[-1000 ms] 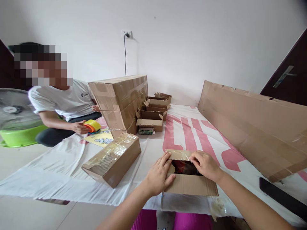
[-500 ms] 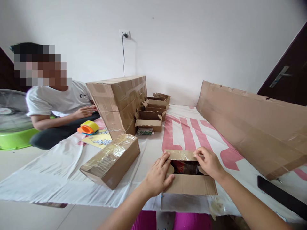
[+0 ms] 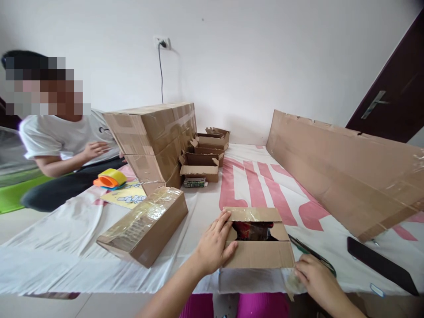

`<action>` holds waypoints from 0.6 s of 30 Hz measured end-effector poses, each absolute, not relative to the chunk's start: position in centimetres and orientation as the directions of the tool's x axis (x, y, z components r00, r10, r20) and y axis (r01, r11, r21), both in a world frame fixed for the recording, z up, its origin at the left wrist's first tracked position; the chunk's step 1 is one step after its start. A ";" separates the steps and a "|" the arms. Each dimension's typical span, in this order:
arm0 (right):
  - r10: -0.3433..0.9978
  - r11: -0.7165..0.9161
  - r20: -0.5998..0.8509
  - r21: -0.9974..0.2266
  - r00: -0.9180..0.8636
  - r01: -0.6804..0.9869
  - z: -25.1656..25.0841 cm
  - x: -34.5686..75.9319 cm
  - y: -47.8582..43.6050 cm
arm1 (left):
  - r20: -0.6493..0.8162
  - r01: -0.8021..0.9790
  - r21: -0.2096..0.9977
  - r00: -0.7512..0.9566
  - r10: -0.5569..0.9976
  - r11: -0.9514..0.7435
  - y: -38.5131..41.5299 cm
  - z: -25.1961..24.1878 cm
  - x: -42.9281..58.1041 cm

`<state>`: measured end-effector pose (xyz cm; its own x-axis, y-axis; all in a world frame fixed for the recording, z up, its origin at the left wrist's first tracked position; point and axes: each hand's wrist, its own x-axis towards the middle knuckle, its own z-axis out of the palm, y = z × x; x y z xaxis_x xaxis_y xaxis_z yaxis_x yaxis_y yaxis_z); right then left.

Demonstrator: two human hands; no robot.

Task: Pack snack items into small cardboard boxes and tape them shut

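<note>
In front of me a small cardboard box (image 3: 256,256) lies with its front and back flaps partly folded over. A gap between the flaps shows dark and red contents (image 3: 250,230), too shaded to name. My left hand (image 3: 215,243) grips the box's left end, thumb on the front flap and fingers at the back corner. Off the box's right front corner, my right hand (image 3: 314,274) has its fingers pinched at a wad of crumpled clear tape (image 3: 294,282). Dark scissors with a green edge (image 3: 313,251) lie just behind that hand, partly covered.
A taped box (image 3: 145,227) lies to the left. Behind it rise stacked cartons (image 3: 155,137) with several open boxes (image 3: 200,170) alongside. A cardboard panel (image 3: 338,168) and a black phone-like slab (image 3: 380,265) are right. A co-worker (image 3: 66,137) sits left, near tape rolls (image 3: 111,178).
My right hand has left the back flap and moved down and right to the crumpled tape, uncovering the box's right end. My left hand stays on the box. The view has shifted slightly right.
</note>
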<state>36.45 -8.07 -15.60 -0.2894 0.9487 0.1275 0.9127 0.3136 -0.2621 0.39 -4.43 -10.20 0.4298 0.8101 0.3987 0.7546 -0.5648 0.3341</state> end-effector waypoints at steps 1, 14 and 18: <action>0.944 0.323 0.126 -0.185 -0.304 0.928 -16.7 36.0 -8.6 | 0.395 0.755 0.333 0.431 0.811 -0.564 -4.5 -10.2 0.4; 0.938 0.347 0.112 -0.271 -0.329 0.898 -18.7 34.2 -8.3 | 0.370 0.767 0.345 0.418 0.830 -0.540 -4.2 -10.2 0.1; 0.925 0.380 0.130 -0.336 -0.357 0.862 -18.3 34.6 -8.4 | 0.350 0.756 0.366 0.428 0.833 -0.542 -3.7 -9.5 -0.3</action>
<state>34.57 -8.40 -18.30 -0.3568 0.9250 0.1304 0.8620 0.3798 -0.3358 -0.25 -3.66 -9.53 0.4280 0.8334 0.3496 0.7562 -0.5421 0.3664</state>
